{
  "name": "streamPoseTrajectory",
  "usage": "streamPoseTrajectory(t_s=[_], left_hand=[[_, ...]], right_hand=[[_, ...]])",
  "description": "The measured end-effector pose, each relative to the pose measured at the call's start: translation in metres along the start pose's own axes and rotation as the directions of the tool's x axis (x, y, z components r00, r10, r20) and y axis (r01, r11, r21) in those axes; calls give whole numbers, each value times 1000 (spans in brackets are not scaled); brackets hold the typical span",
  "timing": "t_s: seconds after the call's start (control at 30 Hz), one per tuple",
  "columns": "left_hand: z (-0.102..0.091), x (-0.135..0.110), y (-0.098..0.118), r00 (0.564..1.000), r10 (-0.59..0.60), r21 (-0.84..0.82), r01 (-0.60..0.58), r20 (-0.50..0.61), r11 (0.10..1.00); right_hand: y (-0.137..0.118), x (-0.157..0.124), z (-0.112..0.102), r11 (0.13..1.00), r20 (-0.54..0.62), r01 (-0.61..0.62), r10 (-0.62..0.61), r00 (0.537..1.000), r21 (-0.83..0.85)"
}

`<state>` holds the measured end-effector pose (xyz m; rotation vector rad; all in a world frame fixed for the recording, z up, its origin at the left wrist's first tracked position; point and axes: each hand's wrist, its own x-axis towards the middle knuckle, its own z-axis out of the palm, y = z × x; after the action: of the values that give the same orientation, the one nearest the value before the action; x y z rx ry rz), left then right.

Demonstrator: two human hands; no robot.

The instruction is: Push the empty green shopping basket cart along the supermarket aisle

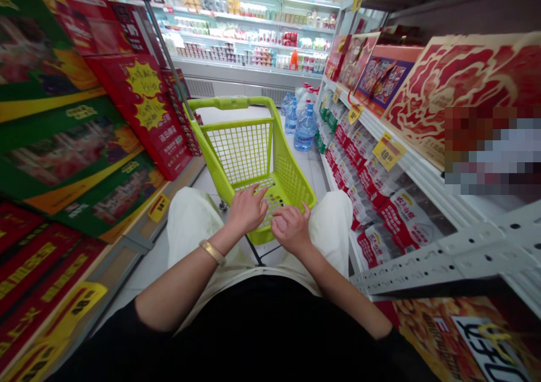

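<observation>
A lime-green plastic shopping cart [291, 165] stands right in front of my knees, its handle bar [230, 103] on the far side. Bare mesh shows in the visible part of its basket. My left hand [248, 208], with a gold-coloured bracelet [212, 253] on the wrist, is over the near end of the basket, fingers spread and holding nothing. Close beside it on the right, my right hand [291, 227] is at the basket's near rim. Its fingers are apart and loosely bent, and nothing shows in them. Whether either hand touches the rim, I cannot tell.
Stacked green drink cartons [80, 140] and red boxes [135, 106] line the left side. On the right, a metal shelf holds gift boxes [469, 89] above wrapped bottle packs [406, 218]. Large water bottles [305, 128] stand on the floor, before a lit refrigerated display [249, 69].
</observation>
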<state>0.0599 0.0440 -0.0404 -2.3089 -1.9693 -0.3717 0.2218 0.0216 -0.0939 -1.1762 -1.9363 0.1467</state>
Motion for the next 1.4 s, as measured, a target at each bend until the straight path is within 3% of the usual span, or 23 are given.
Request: streamPoseTrajectory(t_s=[0.1, 0.33, 0.47, 0.63, 0.73, 0.87, 1.0, 1.13, 1.3, 1.4], left_hand=[[1, 0, -2, 1000, 6, -6, -6, -4, 1000], [4, 0, -5, 1000, -1, -23, 1, -17, 1000], [3, 0, -3, 1000, -9, -15, 8, -14, 1000], [1, 0, -3, 1000, -6, 26, 6, 4, 1000], [1, 0, -4, 1000, 2, 32, -2, 7, 999], [1, 0, -4, 1000, 7, 28, -7, 9, 1000], [0, -1, -3, 1000, 2, 25, -2, 19, 1000], [-2, -1, -1, 1000, -8, 36, 7, 30, 999], [-5, -2, 7, 999, -22, 40, 20, 44, 999], [-4, -3, 12, 999, -30, 45, 28, 40, 999]], right_hand=[[16, 5, -7, 999, -8, -42, 42, 999, -11], [50, 20, -24, 977, -147, -197, 184, 972, -79], [34, 14, -14, 985, -126, -168, 161, 979, -49], [-3, 0, 3, 1000, 15, -20, 20, 1000, 7], [-7, 0, 4, 1000, 48, -7, 7, 999, -3], [16, 8, -8, 997, 26, -69, 70, 997, -34], [48, 16, -19, 984, -75, -157, 151, 986, -89], [71, 20, -23, 980, -134, -170, 155, 979, -107], [85, 23, -24, 984, -121, -159, 148, 982, -85], [81, 24, -25, 981, -132, -181, 170, 977, -73]])
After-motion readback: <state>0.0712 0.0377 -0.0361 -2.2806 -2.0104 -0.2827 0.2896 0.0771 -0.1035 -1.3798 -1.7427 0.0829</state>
